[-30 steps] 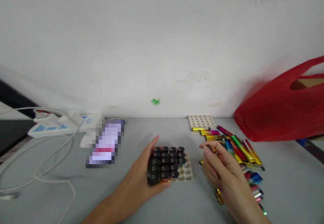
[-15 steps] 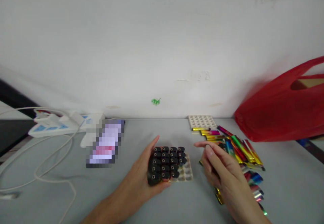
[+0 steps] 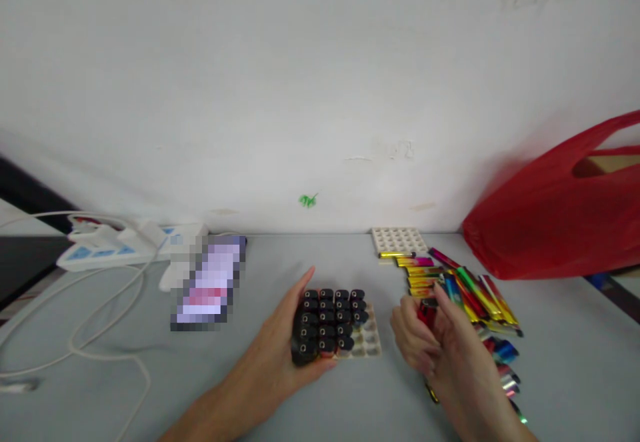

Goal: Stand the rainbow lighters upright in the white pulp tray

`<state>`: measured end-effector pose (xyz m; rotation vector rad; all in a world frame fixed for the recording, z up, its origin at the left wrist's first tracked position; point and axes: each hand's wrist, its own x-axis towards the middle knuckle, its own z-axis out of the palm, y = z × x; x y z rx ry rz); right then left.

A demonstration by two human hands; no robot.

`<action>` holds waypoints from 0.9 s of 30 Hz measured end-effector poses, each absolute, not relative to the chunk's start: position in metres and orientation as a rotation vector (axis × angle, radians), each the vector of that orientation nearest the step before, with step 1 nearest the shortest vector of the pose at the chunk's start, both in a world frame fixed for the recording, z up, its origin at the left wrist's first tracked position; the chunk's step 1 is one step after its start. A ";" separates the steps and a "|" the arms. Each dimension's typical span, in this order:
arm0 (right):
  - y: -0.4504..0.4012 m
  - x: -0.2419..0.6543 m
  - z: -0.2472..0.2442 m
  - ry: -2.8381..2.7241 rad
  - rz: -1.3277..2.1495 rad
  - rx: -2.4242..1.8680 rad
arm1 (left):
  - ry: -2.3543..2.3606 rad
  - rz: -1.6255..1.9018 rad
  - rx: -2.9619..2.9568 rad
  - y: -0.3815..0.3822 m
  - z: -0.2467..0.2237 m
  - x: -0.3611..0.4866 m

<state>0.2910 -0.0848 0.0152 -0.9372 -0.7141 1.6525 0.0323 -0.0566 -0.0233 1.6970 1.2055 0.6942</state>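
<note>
Head view, read from the left edge: a white power strip with blue-marked sockets lies at mid-left against the wall, its pale cables looping forward over the grey tabletop. Right of it a pixelated rectangular phone lies flat with its screen up, where it can be seen from above.

Just below the centre of the frame, the left hand cups the left side of a cream plastic grid tray packed with upright black-capped lighters. The thumb lies along the near edge and the fingers rise along the far-left side, a loose grip that looks meant to steady the tray on the tabletop. The tray's right-hand column of cells shows bare.

Immediately right of the tray, the right hand is curled, its grip closed on a small red lighter pinched at the fingertips, held close to those bare cells.

Behind and beside that hand a loose heap of shiny metallic lighters in gold, red, green and blue fans out within easy reach. A second, bare cream grid tray sits against the wall behind them. At the far right a red plastic bag slumps over a cardboard box.
</note>
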 end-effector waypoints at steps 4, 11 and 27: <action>-0.086 0.288 0.018 -0.660 1.713 -0.903 | 1.206 0.693 1.693 -0.056 -0.025 0.033; -0.087 0.283 0.020 -0.650 1.637 -0.941 | 1.197 0.712 1.681 -0.056 -0.019 0.035; -0.088 0.283 0.014 -0.567 1.861 -0.881 | 1.211 0.730 1.714 -0.056 -0.025 0.034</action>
